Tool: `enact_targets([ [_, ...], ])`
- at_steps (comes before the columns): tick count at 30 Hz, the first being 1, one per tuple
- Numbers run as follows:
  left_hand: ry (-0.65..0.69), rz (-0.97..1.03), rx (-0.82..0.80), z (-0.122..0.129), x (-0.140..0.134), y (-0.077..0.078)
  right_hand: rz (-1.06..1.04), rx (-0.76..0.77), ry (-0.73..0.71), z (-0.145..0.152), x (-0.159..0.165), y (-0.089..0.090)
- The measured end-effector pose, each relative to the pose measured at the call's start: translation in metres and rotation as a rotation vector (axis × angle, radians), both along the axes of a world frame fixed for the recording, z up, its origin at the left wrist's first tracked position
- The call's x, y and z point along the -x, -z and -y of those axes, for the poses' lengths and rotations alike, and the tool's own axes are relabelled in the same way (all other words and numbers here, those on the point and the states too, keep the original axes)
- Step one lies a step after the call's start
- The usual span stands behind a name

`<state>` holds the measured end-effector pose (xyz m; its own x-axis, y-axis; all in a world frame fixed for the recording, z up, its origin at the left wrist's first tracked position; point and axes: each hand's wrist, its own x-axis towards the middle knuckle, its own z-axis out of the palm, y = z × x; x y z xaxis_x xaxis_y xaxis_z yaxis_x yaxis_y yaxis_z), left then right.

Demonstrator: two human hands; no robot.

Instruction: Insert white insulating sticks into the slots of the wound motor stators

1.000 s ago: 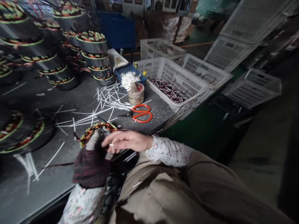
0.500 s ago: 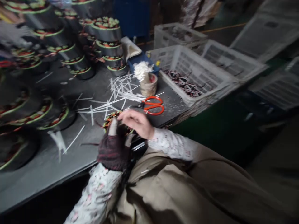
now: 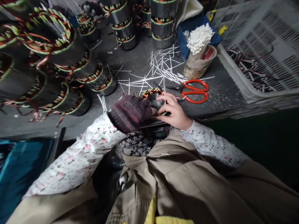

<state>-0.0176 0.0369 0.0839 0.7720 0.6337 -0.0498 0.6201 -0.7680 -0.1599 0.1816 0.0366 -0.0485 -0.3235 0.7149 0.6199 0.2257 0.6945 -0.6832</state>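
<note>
A motor stator [image 3: 151,92] with orange copper windings and green slot liners sits at the bench's front edge, partly covered by my hands. My left hand [image 3: 131,112], in a dark fingerless knit glove, is closed around its near left side. My right hand [image 3: 174,111] is bare and bent over the stator's right side, its fingers pinching a thin white tube [image 3: 164,90] that stands upright there. Where the tube's lower end goes is hidden. Just right of the fingers lie scissors [image 3: 195,91] with red handles, and behind the stator are scattered white tubes [image 3: 163,67].
Stacked stators [image 3: 77,56] fill the bench's left side, with more stacks [image 3: 163,23] at the back. A cup [image 3: 196,63] holding a bundle of white tubes stands behind the scissors. At right is a white plastic crate [image 3: 263,93] with short wired pieces inside.
The view has swung, so the bench looks nearer and shifted right. My right hand has gone from a loose reach over the stator to a pinch on a white tube; the left still holds the stator.
</note>
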Motion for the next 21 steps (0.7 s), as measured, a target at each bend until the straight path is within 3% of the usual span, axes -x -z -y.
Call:
enact_targets([
  [3,0.299,-0.191,-0.032,-0.004,0.007,-0.012,-0.046,-0.087,0.034,0.009,-0.006,-0.01],
  [6,0.389,0.027,-0.152,-0.003,0.025,-0.003,-0.244,-0.132,0.241,-0.004,-0.028,-0.019],
  [9,0.369,0.206,-0.17,-0.003,0.037,0.019,-0.437,-0.153,0.586,-0.056,-0.063,-0.012],
  [11,0.352,0.334,-0.132,-0.001,0.034,0.034,-0.319,-0.107,0.658,-0.102,-0.084,-0.002],
  [14,0.27,0.501,-0.218,0.007,0.017,0.051,-0.102,-0.031,0.682,-0.154,-0.103,0.007],
  [16,0.186,0.523,-0.317,0.016,0.005,0.059,-0.03,-0.017,0.682,-0.166,-0.109,0.006],
  [21,0.087,0.55,-0.367,0.027,-0.007,0.07,-0.024,-0.069,0.619,-0.153,-0.112,0.0],
])
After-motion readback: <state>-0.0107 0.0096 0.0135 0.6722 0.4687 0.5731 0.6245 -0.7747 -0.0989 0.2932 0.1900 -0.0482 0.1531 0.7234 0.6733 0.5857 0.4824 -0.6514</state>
